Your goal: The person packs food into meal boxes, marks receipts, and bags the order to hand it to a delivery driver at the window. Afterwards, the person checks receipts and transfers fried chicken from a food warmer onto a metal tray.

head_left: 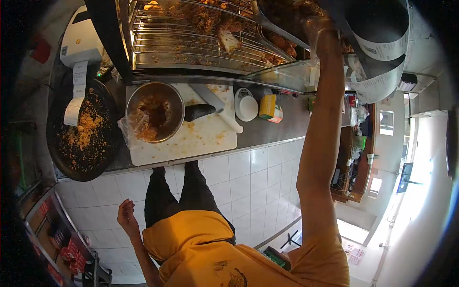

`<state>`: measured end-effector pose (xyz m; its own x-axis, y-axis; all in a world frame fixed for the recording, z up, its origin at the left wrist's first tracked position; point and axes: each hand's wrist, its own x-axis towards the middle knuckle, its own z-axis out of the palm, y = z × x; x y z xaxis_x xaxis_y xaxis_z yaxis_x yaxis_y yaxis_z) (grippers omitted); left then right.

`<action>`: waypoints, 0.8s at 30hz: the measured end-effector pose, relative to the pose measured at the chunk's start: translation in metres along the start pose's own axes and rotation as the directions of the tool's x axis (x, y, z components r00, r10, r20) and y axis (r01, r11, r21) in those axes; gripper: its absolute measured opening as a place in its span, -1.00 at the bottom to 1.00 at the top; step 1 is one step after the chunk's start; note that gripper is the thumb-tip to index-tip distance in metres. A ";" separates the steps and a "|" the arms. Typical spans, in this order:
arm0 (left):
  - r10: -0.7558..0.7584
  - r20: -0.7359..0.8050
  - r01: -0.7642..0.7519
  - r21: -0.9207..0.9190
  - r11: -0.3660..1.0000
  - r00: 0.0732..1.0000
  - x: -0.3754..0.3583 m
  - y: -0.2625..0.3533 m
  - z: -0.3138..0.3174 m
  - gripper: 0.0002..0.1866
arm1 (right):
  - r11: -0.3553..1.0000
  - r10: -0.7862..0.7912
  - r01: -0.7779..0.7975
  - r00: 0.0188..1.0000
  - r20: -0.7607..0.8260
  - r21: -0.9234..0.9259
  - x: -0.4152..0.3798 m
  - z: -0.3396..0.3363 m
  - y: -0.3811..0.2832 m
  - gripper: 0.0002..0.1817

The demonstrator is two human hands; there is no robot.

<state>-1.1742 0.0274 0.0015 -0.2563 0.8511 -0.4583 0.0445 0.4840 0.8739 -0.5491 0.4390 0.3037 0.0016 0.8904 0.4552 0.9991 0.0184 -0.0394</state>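
My right arm reaches up into a heated display case, and my right hand [319,28], in a clear plastic glove, is at a metal tray [282,26] of dark fried food; its fingers are blurred and partly hidden. Down by my side hangs my left hand [126,214], bare and empty, its fingers loosely bent and apart. A steel bowl [178,107] with reddish-brown residue and a crumpled plastic bag [135,125] sits on a white cutting board [210,141]. Beside the bowl lie a knife [210,97] and a dark-and-white long-handled utensil [229,120].
A round black tray [60,143] with orange crumbs stands left, below a receipt printer [81,40]. Fried pieces lie on the wire rack [167,40]. Right of the board are a small white scale [247,106] and a yellow-green box [270,109]. Paper rolls [382,48] hang upper right.
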 end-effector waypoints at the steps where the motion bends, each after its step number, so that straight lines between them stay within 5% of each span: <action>1: -0.007 -0.002 0.007 0.025 1.000 1.000 0.000 0.001 0.000 -0.80 | 1.000 0.002 -0.002 1.000 0.000 -0.001 0.000 0.001 0.001 -0.54; 24: -0.014 -0.053 0.016 0.050 0.999 0.998 -0.006 -0.009 -0.003 -0.84 | 0.999 0.014 -0.014 1.000 0.001 -0.048 0.016 0.010 -0.007 -0.55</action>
<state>-1.1764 0.0175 -0.0032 -0.3081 0.8323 -0.4609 0.0881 0.5073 0.8572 -0.5560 0.4578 0.3021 0.0158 0.8908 0.4540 0.9999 -0.0161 -0.0032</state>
